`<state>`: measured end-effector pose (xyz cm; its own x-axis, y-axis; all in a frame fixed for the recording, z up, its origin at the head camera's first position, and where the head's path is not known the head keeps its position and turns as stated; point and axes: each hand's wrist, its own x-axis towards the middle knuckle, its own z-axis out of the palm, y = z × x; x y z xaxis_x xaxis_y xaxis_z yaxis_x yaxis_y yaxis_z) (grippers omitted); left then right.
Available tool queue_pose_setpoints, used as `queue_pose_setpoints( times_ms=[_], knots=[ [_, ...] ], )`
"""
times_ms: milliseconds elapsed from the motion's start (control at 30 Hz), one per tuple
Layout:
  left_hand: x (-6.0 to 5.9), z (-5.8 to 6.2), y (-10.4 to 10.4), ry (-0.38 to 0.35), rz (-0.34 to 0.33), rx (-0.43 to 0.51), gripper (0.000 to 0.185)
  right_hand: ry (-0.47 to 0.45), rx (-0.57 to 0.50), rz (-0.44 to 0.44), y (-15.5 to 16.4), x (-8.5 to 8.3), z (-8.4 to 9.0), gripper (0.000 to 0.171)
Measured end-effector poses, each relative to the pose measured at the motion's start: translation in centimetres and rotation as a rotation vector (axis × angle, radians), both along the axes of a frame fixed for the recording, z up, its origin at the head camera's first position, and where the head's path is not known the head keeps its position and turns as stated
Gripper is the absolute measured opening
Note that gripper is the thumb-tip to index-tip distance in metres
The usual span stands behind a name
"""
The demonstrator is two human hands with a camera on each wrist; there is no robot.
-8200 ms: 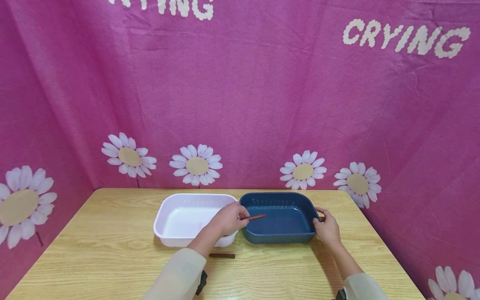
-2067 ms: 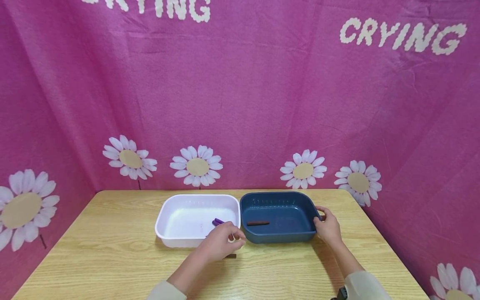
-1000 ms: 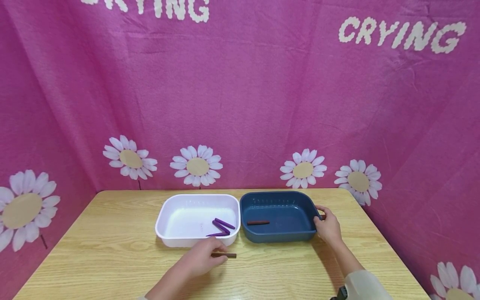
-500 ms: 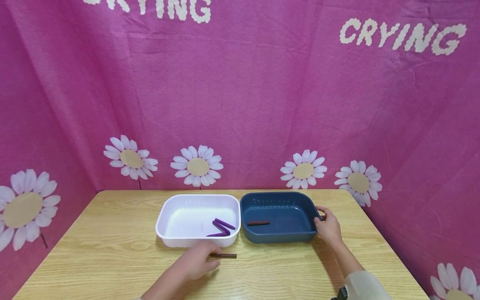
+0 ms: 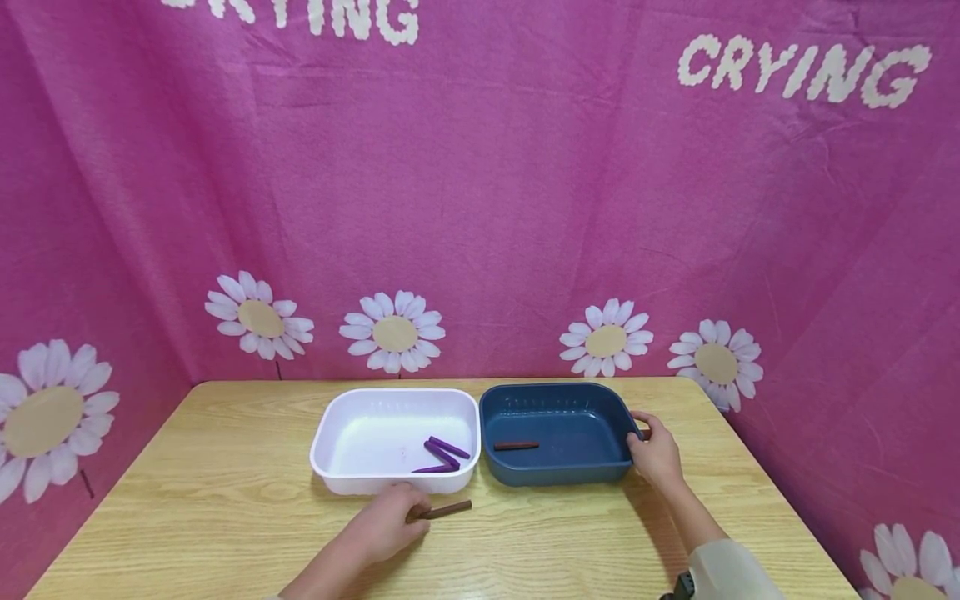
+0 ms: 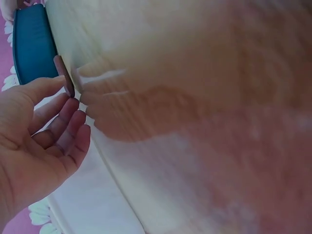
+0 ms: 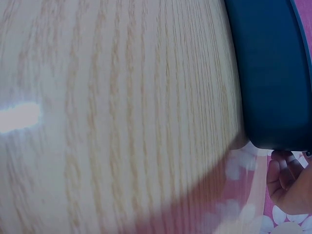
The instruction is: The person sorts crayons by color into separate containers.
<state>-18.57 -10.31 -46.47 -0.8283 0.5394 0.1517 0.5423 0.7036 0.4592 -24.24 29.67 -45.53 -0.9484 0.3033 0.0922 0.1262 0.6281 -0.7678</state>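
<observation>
A: Brown stick (image 5: 444, 509) lay on the wooden table (image 5: 187, 500), nr the front edge side, just in front of the white tray's front-right corner. One end was lifted a bit, tilted.

B: Held by which hand?

A: Left hand (image 5: 386, 530). Fingertips pinched the stick's left end; rest of it stuck out to the right. In the left wrist view the hand (image 6: 36, 141) showed fingers loosely curled, w/ the stick's tip (image 6: 64, 81) between thumb and fingers.

B: And the right?

A: Right hand (image 5: 654, 457) sat further back, at the blue tray's right end, fingers curled round the rim (image 5: 634, 430). Right wrist view only caught fingertips (image 7: 285, 178) under the tray edge (image 7: 273, 73), pretty blurry.

B: Trays?

A: White tray (image 5: 330, 425) and blue tray (image 5: 570, 477) stood side by side, touching, toward the table's back edge, roughly mid-width. White one on the left held purple sticks (image 5: 444, 455) in its front-right corner, crossing each other; exact count hard to tell, looked like 3. Blue one had a second brown stick (image 5: 516, 446) flat on its floor, nr the left wall, lying left-to-right.

B: Behind that?

A: Pink cloth backdrop (image 5: 480, 208) w/ white daisies (image 5: 393, 331) along the bottom, and white lettering "CRYING" (image 5: 804, 73) top right.
</observation>
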Motion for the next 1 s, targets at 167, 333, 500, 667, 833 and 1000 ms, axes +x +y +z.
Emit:
queue_pose_setpoints(
  times_ms=[167,333,500,667,833,1000],
  knots=[
    [-0.03,-0.21,-0.03,0.019,0.019,-0.006,0.004,0.001,0.0,-0.001,-0.04,-0.04,0.02,0.043],
    [0.02,-0.18,0.05,0.017,0.03,0.004,0.006,0.0,-0.008,0.004,-0.05,-0.1,0.09,0.043],
    [-0.01,-0.17,0.36,0.032,0.032,-0.015,0.004,0.001,0.0,-0.001,-0.03,-0.1,0.06,0.042],
    [0.01,-0.13,0.64,0.032,0.037,-0.03,0.005,-0.005,-0.006,0.002,-0.07,0.0,0.01,0.042],
    [0.04,0.09,0.68,0.021,0.04,-0.015,0.005,-0.007,-0.009,0.009,-0.11,0.01,0.11,0.043],
    [0.13,0.28,0.47,-0.005,0.013,0.056,0.005,-0.003,-0.003,0.011,-0.1,0.01,0.14,0.043]
  ],
)
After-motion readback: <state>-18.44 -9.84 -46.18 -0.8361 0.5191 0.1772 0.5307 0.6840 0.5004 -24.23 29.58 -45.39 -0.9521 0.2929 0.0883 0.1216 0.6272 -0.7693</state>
